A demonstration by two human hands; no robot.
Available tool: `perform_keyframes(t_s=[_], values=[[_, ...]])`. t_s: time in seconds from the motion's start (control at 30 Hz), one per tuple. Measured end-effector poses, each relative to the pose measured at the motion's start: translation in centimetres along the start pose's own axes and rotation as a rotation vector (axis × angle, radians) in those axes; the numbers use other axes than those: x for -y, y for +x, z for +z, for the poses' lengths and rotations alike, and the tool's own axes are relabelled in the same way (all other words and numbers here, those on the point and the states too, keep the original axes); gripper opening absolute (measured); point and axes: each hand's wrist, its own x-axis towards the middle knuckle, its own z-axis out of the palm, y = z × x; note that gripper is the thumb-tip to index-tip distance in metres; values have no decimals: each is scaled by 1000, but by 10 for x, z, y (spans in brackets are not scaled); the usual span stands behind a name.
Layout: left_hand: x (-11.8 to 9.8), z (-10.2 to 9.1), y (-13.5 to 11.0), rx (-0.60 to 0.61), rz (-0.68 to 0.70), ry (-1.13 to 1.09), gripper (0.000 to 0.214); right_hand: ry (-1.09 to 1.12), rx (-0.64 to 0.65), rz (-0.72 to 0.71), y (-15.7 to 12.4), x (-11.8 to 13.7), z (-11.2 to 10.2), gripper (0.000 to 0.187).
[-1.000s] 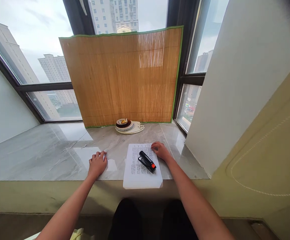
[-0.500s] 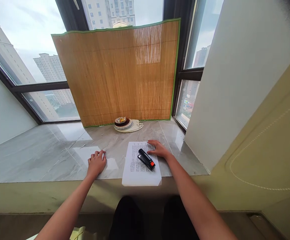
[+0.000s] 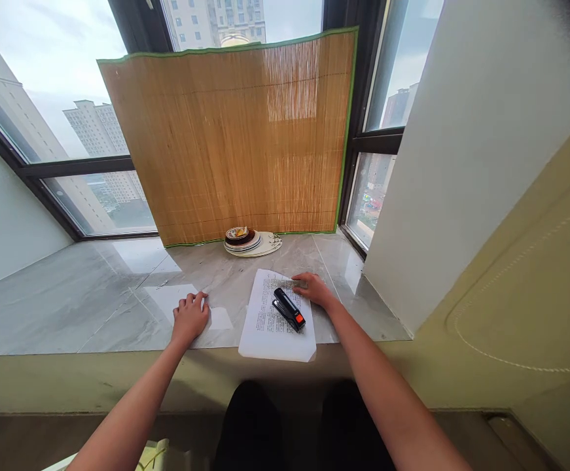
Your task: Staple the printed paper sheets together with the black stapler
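Printed paper sheets (image 3: 260, 337) lie on the grey marble sill, their near edge reaching slightly past its front. A black stapler (image 3: 288, 310) with an orange-red end rests slantwise on top of them. At the upper right edge of the paper, my right hand (image 3: 313, 289) is closed on the sheets with thumb and fingers, and the paper's far edge bends there. To the left, apart from the paper, my left hand (image 3: 190, 318) rests palm down on the sill, fingers spread and slightly bent, holding nothing.
Behind the paper, a stack of small plates (image 3: 241, 241) sits on an oval white plate (image 3: 271, 243). A bamboo mat (image 3: 235, 144) with green edging leans against the windows. A white wall (image 3: 427, 170) bounds the sill (image 3: 118, 320) on the right.
My right hand has taken hold of the upper right of the paper. The sheets' far edge has shifted and bent, with the stapler still on top. My left hand has stayed put.
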Motion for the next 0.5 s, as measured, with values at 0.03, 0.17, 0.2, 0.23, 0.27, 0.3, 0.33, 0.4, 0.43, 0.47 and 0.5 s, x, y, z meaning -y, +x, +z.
perform_keyframes(t_s=[0.03, 0.17, 0.2, 0.23, 0.27, 0.3, 0.33, 0.4, 0.43, 0.47, 0.5], values=[[0, 0, 0, -3, -1, -1, 38, 6, -15, 0, 0, 1, -1, 27], [1, 1, 0, -12, 4, -1, 38, 51, -54, -16, 0, 5, -4, 14], [1, 1, 1, -13, 5, -1, 38, 64, -66, -18, 0, 6, -4, 13], [1, 2, 1, -13, 6, -3, 37, 78, -80, -18, 0, 7, -4, 12], [1, 2, 1, -14, 7, -4, 37, 92, -96, -16, 0, 8, -5, 11], [1, 2, 1, -17, 9, -4, 37, 104, -111, -13, 0, 8, -5, 10], [1, 2, 1, -19, 9, -3, 37, 115, -124, -10, 0, 9, -6, 9], [1, 2, 1, -24, 11, 2, 37, 132, -142, -4, -1, 10, -6, 7], [1, 2, 0, -26, 12, 4, 37, 140, -144, -3, -1, 11, -7, 7], [1, 2, 0, -27, 13, 6, 37, 147, -142, -4, -1, 11, -7, 7], [1, 2, 0, -26, 12, 7, 37, 154, -137, -6, -1, 11, -7, 8]])
